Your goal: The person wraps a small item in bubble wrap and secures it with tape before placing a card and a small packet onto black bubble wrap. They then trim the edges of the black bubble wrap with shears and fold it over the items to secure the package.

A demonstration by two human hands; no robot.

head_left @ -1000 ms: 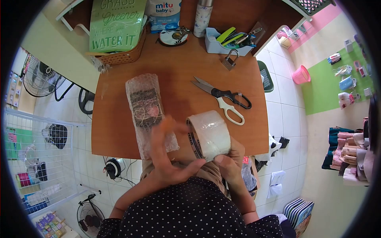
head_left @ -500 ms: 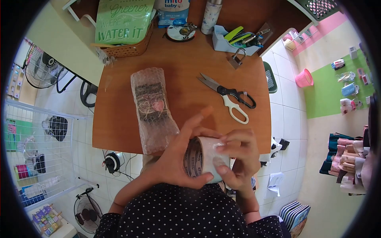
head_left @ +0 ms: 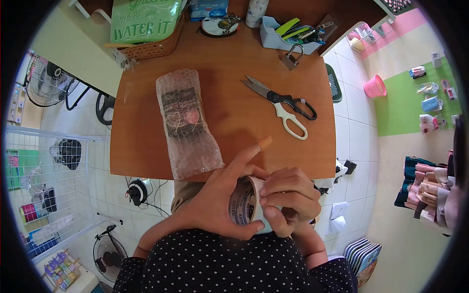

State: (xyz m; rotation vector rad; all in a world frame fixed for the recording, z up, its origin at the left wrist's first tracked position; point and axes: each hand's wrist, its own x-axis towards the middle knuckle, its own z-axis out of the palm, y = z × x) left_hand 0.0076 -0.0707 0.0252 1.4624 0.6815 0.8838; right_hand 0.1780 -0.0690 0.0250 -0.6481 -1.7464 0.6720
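Note:
A roll of tape (head_left: 240,207) is held close to the body, just off the table's front edge. My left hand (head_left: 222,198) grips it from the left, index finger stretched out with an orange wrap on its tip. On the roll's right side, my right hand (head_left: 291,198) has its fingers bent against the tape surface; what they pinch is too small to tell. A bubble-wrapped packet (head_left: 188,124) with dark print and hearts lies on the table left of centre. Scissors (head_left: 283,105) with a black and a white handle lie right of centre, blades apart.
On the wooden table (head_left: 224,97), a woven basket (head_left: 156,48) holds a green bag (head_left: 144,24). A padlock (head_left: 291,59) lies near a blue tray (head_left: 288,43) of pens and tools. A round dish (head_left: 220,27) and a floral bottle (head_left: 256,12) stand at the back.
My right hand's fingers have curled more closely on the roll's right side. The roll has turned slightly in my left hand. The table appears higher in the view.

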